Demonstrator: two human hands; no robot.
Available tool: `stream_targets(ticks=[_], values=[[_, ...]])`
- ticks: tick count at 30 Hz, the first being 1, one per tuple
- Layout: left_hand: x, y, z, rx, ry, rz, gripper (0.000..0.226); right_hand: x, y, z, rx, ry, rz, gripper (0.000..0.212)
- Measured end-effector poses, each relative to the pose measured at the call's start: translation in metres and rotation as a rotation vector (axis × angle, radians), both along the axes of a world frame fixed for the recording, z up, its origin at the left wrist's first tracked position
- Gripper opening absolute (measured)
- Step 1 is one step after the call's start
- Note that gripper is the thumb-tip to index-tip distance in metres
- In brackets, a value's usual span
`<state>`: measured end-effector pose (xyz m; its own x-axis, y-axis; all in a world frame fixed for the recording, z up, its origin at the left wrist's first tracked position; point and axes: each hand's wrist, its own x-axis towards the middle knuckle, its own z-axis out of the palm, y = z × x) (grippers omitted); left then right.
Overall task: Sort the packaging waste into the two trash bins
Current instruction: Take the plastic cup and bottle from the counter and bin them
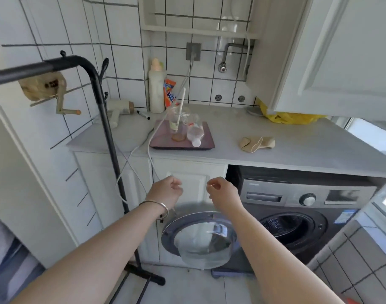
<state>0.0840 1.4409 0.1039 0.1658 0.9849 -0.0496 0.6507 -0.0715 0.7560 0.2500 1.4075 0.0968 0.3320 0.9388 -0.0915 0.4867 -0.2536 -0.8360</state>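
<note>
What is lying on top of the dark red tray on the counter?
On the tray a clear plastic bottle lies on its side, beside an upright clear cup with a straw and a brownish cup. The tray surface under them is covered.

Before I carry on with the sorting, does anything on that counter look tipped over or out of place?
Yes. On the tray a clear plastic bottle lies on its side, neck toward the front edge, beside an upright cup with a straw. A crumpled brown paper piece lies loose on the counter.
</note>
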Motion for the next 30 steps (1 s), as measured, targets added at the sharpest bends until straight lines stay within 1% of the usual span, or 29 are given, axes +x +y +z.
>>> stream_targets(ticks=[2,5,9,11,14,16,18,19,21,23,25,26,28,30], values=[[0.001,0.034,-0.002,0.019,0.005,0.019,0.028,0.005,0.033,0.003,0.031,-0.028,0.005,0.021],[0.0,0.091,-0.002,0.049,-0.042,0.082,0.033,0.012,0.087,0.013,0.12,-0.11,-0.009,0.021],[0.002,0.164,-0.002,0.082,-0.09,0.101,0.046,0.02,0.154,0.023,0.2,-0.174,-0.067,0.026],[0.005,0.198,0.0,0.076,-0.144,0.112,0.056,0.023,0.184,0.028,0.201,-0.221,-0.081,0.028],[0.015,0.243,0.003,0.07,-0.22,0.142,0.078,0.031,0.224,0.031,0.247,-0.367,-0.09,0.028],[0.022,0.266,0.003,0.061,-0.236,0.165,0.093,0.039,0.244,0.031,0.251,-0.445,-0.099,0.029],[0.029,0.28,0.0,0.071,-0.223,0.156,0.103,0.049,0.26,0.031,0.215,-0.502,-0.095,0.032],[0.033,0.285,-0.001,0.093,-0.222,0.139,0.104,0.055,0.268,0.032,0.196,-0.548,-0.069,0.035],[0.04,0.292,-0.001,0.135,-0.255,0.093,0.095,0.065,0.282,0.036,0.147,-0.688,0.032,0.043],[0.046,0.297,0.001,0.152,-0.358,0.076,0.089,0.074,0.297,0.039,0.122,-0.903,0.176,0.052],[0.049,0.301,0.002,0.141,-0.43,0.062,0.097,0.082,0.312,0.036,0.13,-1.134,0.328,0.063],[0.051,0.302,0.002,0.115,-0.443,0.055,0.102,0.085,0.319,0.034,0.131,-1.209,0.394,0.068],[0.053,0.303,0.002,0.05,-0.458,0.042,0.107,0.089,0.331,0.029,0.132,-1.292,0.502,0.074],[0.056,0.305,0.0,0.018,-0.466,0.046,0.107,0.09,0.339,0.025,0.208,-1.293,0.597,0.076]])
